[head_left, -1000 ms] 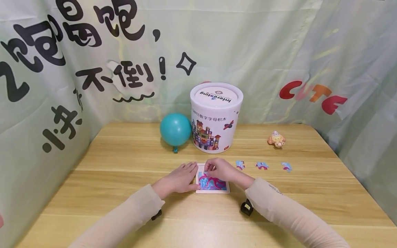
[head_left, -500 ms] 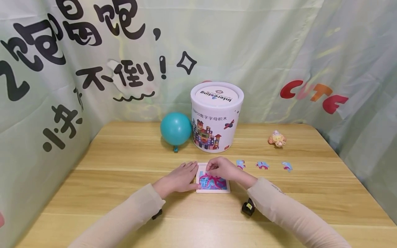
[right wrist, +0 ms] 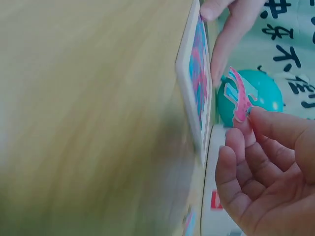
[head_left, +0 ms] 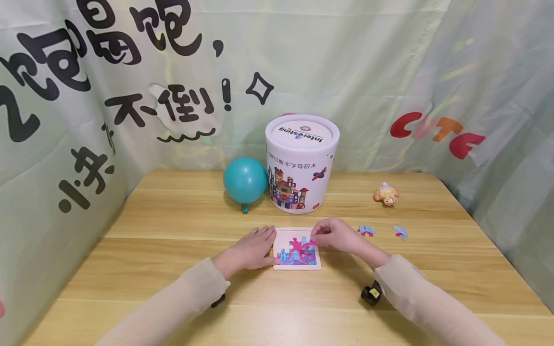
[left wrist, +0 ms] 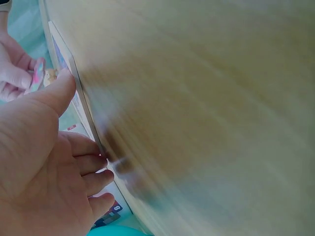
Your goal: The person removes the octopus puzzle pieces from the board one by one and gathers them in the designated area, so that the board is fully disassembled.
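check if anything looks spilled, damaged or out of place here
The lid of the tub looks turned round: its lettering reads upside down, while the tub's front print is upright. The puzzle lies flat, and nothing looks spilled or damaged.

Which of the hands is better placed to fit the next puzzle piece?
Probably the right hand: it pinches a pink-and-blue puzzle piece near the right side of the puzzle tray. The left hand holds no piece and rests at the tray's left edge, seemingly better suited to steadying.
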A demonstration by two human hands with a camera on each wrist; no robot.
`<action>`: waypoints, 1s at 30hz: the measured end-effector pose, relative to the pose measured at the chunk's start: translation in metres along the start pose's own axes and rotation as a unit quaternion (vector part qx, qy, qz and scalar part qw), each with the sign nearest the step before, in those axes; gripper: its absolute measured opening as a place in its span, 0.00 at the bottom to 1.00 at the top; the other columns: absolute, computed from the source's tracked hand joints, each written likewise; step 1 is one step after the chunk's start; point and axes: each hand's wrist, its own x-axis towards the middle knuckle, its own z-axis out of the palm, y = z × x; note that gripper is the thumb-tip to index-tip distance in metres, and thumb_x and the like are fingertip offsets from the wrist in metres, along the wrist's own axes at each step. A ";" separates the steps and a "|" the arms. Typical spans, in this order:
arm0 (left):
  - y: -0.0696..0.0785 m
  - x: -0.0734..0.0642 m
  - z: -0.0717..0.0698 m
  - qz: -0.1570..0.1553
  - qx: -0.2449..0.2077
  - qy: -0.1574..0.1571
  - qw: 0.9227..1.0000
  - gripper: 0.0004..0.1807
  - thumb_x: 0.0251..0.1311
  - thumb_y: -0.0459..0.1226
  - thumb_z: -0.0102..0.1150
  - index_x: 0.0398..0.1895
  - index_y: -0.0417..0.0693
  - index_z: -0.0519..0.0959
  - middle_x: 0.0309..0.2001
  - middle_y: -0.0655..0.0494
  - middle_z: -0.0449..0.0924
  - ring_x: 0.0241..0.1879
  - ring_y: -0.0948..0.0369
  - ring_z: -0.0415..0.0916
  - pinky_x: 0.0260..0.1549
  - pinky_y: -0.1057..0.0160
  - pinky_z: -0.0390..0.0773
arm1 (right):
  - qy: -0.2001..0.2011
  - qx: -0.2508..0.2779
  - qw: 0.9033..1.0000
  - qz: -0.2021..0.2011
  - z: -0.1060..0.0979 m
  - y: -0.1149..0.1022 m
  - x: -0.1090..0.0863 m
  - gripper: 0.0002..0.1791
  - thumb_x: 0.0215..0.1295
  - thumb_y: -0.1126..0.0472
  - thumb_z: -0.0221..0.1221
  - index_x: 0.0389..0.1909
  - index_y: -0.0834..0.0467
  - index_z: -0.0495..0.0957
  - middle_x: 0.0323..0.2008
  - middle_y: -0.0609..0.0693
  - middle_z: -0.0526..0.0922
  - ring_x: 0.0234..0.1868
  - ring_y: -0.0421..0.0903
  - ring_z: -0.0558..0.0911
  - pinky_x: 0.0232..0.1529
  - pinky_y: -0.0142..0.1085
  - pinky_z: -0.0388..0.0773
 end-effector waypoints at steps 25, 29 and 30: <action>-0.001 0.000 0.001 0.004 0.012 0.005 1.000 0.43 0.61 0.59 0.45 0.69 0.36 0.54 0.70 0.44 0.47 0.69 0.51 0.44 0.65 0.53 0.46 | 0.011 -0.061 0.998 0.000 -0.032 0.044 -0.043 0.05 0.59 0.68 0.58 0.26 0.62 0.80 0.16 0.47 0.73 0.19 0.41 0.71 0.18 0.29 0.70; 0.000 0.000 0.001 0.004 0.012 0.005 1.000 0.43 0.61 0.59 0.45 0.68 0.36 0.54 0.70 0.44 0.47 0.69 0.51 0.44 0.65 0.53 0.46 | 0.012 -0.070 0.997 0.005 -0.033 0.044 -0.043 0.05 0.59 0.68 0.58 0.25 0.62 0.80 0.16 0.45 0.73 0.18 0.41 0.71 0.18 0.30 0.71; 0.000 0.001 0.001 0.004 0.012 0.004 1.000 0.43 0.61 0.59 0.45 0.69 0.36 0.54 0.70 0.44 0.47 0.69 0.51 0.44 0.65 0.53 0.46 | 0.012 -0.072 0.997 0.005 -0.033 0.043 -0.043 0.05 0.59 0.68 0.58 0.25 0.62 0.80 0.16 0.45 0.73 0.18 0.41 0.71 0.18 0.30 0.71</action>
